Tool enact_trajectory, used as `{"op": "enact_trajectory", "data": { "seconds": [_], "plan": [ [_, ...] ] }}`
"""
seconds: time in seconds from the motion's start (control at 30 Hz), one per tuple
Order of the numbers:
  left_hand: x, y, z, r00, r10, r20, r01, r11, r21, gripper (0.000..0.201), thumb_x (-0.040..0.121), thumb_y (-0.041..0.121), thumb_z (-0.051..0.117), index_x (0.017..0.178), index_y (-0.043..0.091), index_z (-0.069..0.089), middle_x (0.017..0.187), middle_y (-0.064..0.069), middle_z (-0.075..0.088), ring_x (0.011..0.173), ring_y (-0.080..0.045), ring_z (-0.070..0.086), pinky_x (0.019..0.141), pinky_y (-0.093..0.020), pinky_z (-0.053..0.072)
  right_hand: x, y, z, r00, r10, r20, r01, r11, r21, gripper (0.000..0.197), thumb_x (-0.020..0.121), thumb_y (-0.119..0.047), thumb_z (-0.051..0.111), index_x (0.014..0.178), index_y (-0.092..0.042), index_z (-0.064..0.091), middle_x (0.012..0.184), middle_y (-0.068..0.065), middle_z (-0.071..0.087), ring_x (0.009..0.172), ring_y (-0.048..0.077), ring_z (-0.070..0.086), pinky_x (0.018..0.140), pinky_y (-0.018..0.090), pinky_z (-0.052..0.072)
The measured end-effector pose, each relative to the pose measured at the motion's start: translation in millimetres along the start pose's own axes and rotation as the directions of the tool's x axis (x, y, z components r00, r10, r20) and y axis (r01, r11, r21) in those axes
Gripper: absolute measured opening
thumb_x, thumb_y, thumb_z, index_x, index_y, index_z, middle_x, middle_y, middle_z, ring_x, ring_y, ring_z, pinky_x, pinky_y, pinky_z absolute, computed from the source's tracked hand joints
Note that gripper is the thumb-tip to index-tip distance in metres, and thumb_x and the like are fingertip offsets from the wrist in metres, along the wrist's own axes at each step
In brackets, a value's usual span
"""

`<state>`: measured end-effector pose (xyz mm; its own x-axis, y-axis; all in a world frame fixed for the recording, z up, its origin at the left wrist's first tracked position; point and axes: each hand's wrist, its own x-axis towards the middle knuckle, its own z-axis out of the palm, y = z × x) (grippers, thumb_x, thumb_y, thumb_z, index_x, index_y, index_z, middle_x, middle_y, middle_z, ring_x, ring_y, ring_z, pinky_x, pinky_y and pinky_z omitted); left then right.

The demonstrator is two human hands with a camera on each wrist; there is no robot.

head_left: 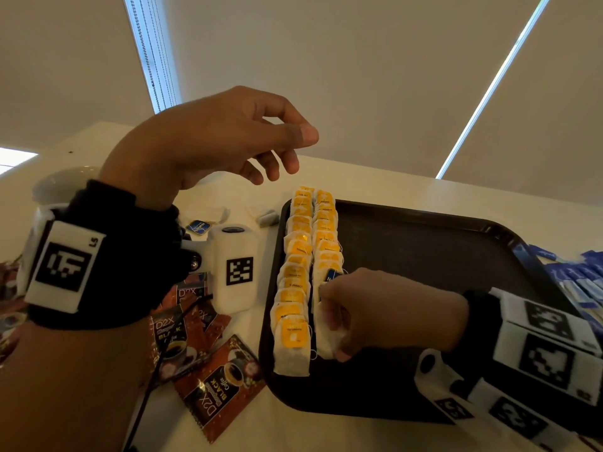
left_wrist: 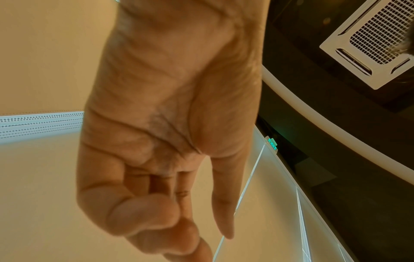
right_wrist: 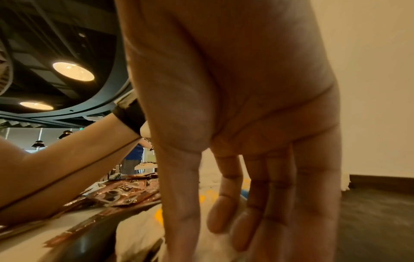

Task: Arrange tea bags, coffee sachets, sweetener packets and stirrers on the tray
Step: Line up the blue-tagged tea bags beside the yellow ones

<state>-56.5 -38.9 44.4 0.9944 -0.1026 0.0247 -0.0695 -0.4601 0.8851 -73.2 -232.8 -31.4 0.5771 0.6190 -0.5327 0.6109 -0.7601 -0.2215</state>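
The right hand (head_left: pixel 375 314) rests low on the near end of the dark tray (head_left: pixel 440 243), its fingers (right_wrist: pixel 226 203) curled onto a white tea bag (head_left: pixel 328 340) at the foot of the second row, so the step in hand appears to be seating that bag in line. To do it well, the bag should probably go down flat with its top edge tucked under the one behind, overlapping evenly as in the finished left row of tea bags (head_left: pixel 293 278), and its string kept from straying across the neighbours. The left hand (head_left: pixel 225 141) hovers above the desk (head_left: pixel 375 181) with fingers loosely curled and holding nothing (thumb and forefinger nearly meet, yet nothing shows between them). The bags are soft, crinkled paper pillows with glossy yellow tags; one tag near the right hand is blue. The tray is smooth, dark and raised at the rim, most of its floor bare. On the desk to its left lie coffee sachets (head_left: pixel 212 389), shiny brown foil with serrated edges; blue packets (head_left: pixel 584 285) lie beyond the tray's right edge. No stirrers can be made out.
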Motion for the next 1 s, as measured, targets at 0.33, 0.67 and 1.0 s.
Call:
{"op": "enact_trajectory", "data": {
  "seconds": [0.33,0.67,1.0],
  "plan": [
    [3,-4,-4,1.0,-0.007,0.016,0.007,1.0,-0.002,0.027,0.085,0.038,0.06,0.104,0.021,0.066,0.069,0.005,0.069,0.055,-0.004,0.06,0.049,-0.015,0.049,11,1,-5,1.0,0.009,-0.029,-0.009,1.0,-0.002,0.033,0.079,-0.025,0.072,0.108,-0.016,0.06,0.109,0.001,0.06,0.096,0.016,0.056,0.075,0.021,0.046],
    [25,-31,-17,0.975,-0.222,-0.017,0.222,0.96,0.168,0.014,0.091,0.023,0.061,0.099,0.013,0.064,0.089,-0.008,0.07,0.072,-0.014,0.065,0.057,-0.022,0.051,-11,2,-11,0.996,0.003,-0.09,0.006,0.995,0.101,0.024,0.082,-0.035,0.067,0.099,-0.028,0.052,0.084,-0.014,0.044,0.077,0.003,0.046,0.069,0.015,0.041],
    [84,-65,38,0.908,-0.414,0.069,0.172,0.518,0.838,0.044,0.08,0.031,0.075,0.11,0.0,0.063,0.097,-0.006,0.06,0.076,-0.017,0.057,0.049,-0.015,0.044,-40,2,-17,0.995,0.022,-0.101,0.0,0.977,0.212,0.019,0.083,-0.041,0.063,0.081,-0.038,0.044,0.085,-0.014,0.048,0.077,0.002,0.049,0.064,0.014,0.039]
  ]
}}
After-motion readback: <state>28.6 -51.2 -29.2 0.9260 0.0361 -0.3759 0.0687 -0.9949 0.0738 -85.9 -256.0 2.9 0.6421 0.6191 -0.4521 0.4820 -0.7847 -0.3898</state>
